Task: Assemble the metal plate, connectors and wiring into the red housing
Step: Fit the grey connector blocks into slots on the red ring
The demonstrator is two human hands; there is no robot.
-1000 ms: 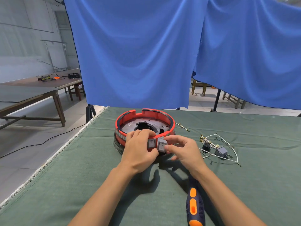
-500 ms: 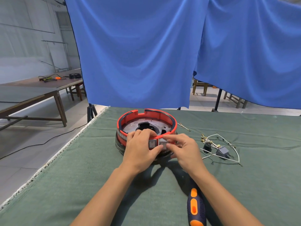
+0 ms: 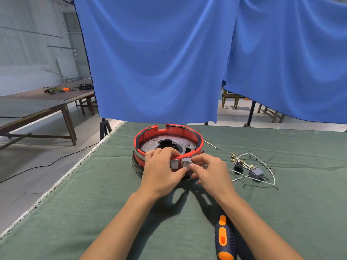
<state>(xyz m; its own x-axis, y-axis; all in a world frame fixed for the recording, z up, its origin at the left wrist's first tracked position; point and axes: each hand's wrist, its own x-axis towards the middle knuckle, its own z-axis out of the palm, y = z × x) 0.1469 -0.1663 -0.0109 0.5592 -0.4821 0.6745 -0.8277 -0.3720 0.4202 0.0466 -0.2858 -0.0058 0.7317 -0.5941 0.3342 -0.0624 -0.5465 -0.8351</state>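
The round red housing stands on the green cloth, with the perforated metal plate lying inside it. Two grey rocker switches sit in its near wall: the left switch and the right switch. My left hand grips the near rim, fingers curled over the top edge, thumb below the left switch. My right hand pinches the right switch between thumb and fingers. A bundle of white wiring with brass connectors lies to the right.
A dark blue and orange screwdriver lies on the cloth under my right forearm. A loose wire piece rests just right of the housing. Blue curtains hang behind the table. Wooden tables stand at the left.
My right hand has brought the right switch up against the housing wall beside the left switch. My left hand has kept its grip on the rim.
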